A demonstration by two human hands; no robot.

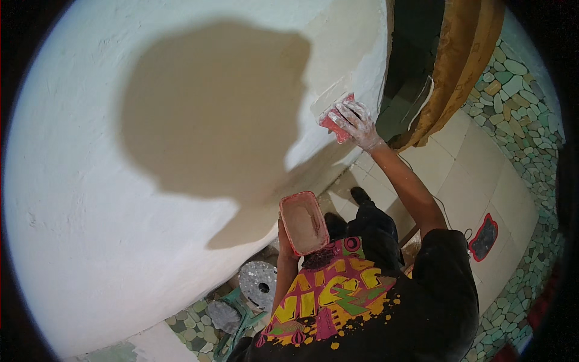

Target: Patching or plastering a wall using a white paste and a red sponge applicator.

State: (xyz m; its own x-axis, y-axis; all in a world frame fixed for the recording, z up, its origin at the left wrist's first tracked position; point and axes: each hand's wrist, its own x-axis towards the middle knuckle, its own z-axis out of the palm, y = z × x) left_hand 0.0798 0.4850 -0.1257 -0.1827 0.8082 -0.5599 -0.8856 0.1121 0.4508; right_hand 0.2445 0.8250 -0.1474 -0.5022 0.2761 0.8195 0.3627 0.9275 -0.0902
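Head view, far left: a white wall (pixel 72 157) fills this side, its surface slightly uneven.
Shadow: a large, rounded dark shadow (pixel 211 114) falls across the wall.
Below the wall: a grey stone (pixel 223 315) lies near a speckled grey disc (pixel 252 280) with a dark hole.
Left hand (pixel 284 243): closed around the left side of the red container, holding it before the patterned shirt (pixel 338 295); the fingers underneath are hidden.
Red container (pixel 297 195): rectangular, its top facing the camera, with beige paste (pixel 303 223) inside.
Red spreader (pixel 327 122): at the wall's right part, tilted, its pale blade against the surface.
Right hand (pixel 360 125): smeared white, gripping the red spreader, fingers spread over its back.
Curtain (pixel 461 60): brown-gold, hanging right of a dark opening (pixel 413 54).
Floor: pale tiles (pixel 482 163) hold a red-edged dark object (pixel 484 238).
Far right: a band of green and tan stones (pixel 528 127) borders the tiles.
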